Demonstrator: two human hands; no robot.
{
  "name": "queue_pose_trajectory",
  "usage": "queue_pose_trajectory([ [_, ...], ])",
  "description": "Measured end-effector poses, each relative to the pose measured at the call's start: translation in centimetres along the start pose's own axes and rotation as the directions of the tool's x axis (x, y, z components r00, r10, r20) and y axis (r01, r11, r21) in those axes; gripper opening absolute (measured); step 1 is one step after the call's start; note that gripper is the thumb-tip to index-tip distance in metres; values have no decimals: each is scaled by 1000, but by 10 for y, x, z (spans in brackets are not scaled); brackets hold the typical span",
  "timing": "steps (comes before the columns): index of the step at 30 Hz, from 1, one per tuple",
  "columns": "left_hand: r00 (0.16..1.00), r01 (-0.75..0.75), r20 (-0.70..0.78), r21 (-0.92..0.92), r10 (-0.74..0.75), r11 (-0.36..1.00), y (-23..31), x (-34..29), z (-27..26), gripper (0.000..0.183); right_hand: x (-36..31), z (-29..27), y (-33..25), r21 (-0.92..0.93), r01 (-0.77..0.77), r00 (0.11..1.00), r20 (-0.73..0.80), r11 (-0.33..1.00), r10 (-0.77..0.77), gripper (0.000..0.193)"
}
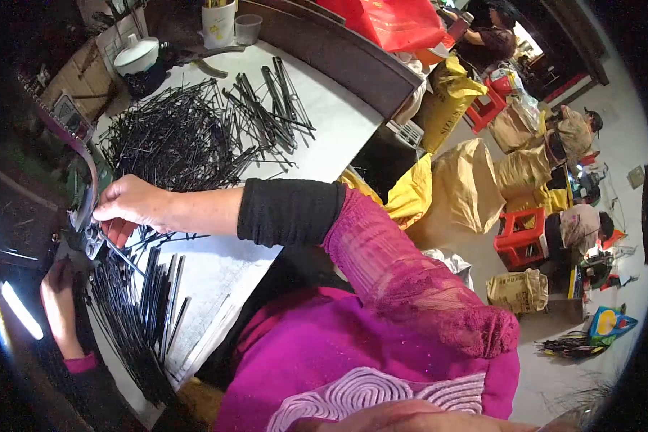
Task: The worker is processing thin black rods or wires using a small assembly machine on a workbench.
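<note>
My right hand [133, 205] reaches across the table from the right, its fingers pinched together at a small metal machine head [92, 241]. A thin dark metal rod [124, 257] slants down from under these fingers, and they seem to grip its upper end. In shadow at the left, my left hand [59, 288] is raised beside the machine; its fingers are too dark to make out. Below the right hand lies a bundle of long thin black rods [133, 309], fairly well lined up. A large tangled heap of thin black rods [169, 137] covers the table beyond my right wrist.
Looser bunches of rods [270, 108] lie farther back on the white tabletop [338, 137]. A lamp [21, 311] glows at the left. A white lidded bowl [137, 54] and a cup [248, 29] stand behind. Sacks [468, 183], red stools [522, 237] and other people [576, 137] are at the right.
</note>
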State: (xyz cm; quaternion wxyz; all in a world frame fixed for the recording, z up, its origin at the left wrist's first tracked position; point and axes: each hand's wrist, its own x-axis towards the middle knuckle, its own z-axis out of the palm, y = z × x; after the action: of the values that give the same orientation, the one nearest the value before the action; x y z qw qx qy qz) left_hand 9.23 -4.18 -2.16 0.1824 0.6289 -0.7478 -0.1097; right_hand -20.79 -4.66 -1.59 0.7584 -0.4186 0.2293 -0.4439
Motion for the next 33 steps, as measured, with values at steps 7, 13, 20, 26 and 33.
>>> queue_pose_trajectory([
  [7, 978, 207, 117, -513, -172, 833, -18, 16, -8, 35, 0, -1, 2, -34, -25, 1000, 6, 999, 25, 14],
  [13, 972, 202, 55, -686, -228, 699, 46, -14, 8, 33, -3, 2, 3, -180, -35, 993, 101, 983, 54, 15],
  [20, 968, 220, 114, -813, -223, 540, 101, -31, 20, 34, -10, 4, 10, -537, 39, 944, 296, 843, 146, 17],
  [26, 970, 205, 110, -852, -217, 482, 102, -34, 24, 32, -13, 11, 9, -626, 118, 914, 372, 771, 162, 17],
  [33, 967, 213, 105, -838, -234, 502, 104, -31, 23, 32, -12, 10, 9, -606, 75, 925, 339, 792, 171, 16],
])
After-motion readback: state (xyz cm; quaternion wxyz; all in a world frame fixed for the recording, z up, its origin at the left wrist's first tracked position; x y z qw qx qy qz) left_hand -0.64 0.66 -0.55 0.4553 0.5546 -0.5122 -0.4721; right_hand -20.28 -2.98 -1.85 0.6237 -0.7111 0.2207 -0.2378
